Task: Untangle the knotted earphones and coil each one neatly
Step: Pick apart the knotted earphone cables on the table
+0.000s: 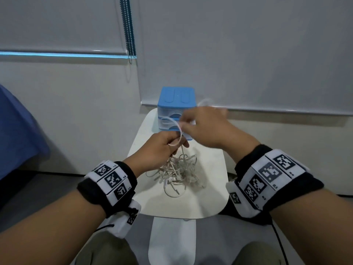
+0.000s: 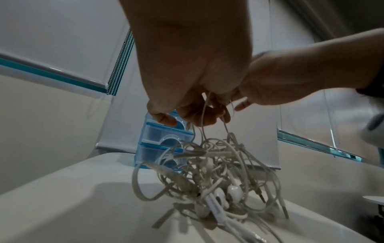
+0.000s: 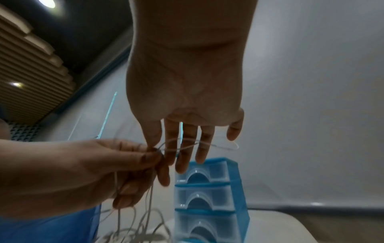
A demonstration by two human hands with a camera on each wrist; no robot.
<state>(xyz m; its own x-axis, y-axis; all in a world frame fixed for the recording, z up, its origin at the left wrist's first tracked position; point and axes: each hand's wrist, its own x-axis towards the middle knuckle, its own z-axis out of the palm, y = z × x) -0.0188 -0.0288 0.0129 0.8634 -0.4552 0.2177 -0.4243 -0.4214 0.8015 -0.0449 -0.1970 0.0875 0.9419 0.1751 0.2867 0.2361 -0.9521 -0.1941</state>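
The white table (image 1: 210, 188) carries everything here. At its far edge stands a blue drawer unit (image 1: 176, 100), upright, three translucent drawers stacked one above another with their arched pulls facing the person; what lies inside the drawers cannot be made out.

In front of the unit, at the middle of the table, lies the knotted earphones (image 1: 179, 173), a loose pale heap of cords. Its lower part rests on the table, with earbuds and a jack plug (image 1: 177, 192) at the near side, the plug pointing toward the person. Several strands rise nearly straight up out of the heap, so the tangle's long axis runs vertical, from table to hand.

The left hand (image 1: 162, 146) is above the heap, its grip closed: thumb and curled fingers pinch those rising strands, seen clearly from the left wrist (image 2: 195, 102). Just beside it and touching the same cord, the right hand (image 1: 206, 127) is higher, in front of the drawer unit. Its thumb and forefinger nip a thin cord loop (image 1: 176, 124) that arches between the two hands, while its other fingers (image 3: 204, 148) hang straight and spread, the loop passing across them.
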